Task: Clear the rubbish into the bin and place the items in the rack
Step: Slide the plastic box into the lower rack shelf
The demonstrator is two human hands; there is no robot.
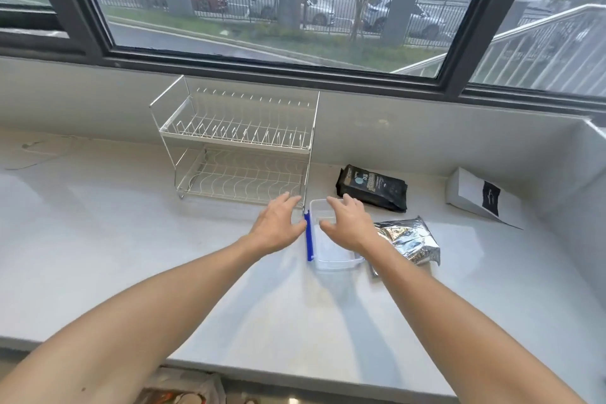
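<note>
A clear plastic container (331,252) with a blue clip along its left side lies on the white counter (164,256), just right of the white two-tier wire rack (236,147). My left hand (278,223) hovers at the container's left edge, fingers spread, holding nothing. My right hand (349,223) is over the container's far half, fingers apart, empty. A black pouch (372,187) lies behind the container, and a crumpled silver foil bag (410,241) lies to its right. Both rack tiers are empty.
A white box with a black label (478,197) rests at the right near the raised counter edge. A wall and window sill run behind the rack. Below the counter's front edge, a patterned bag or bin opening (183,393) shows.
</note>
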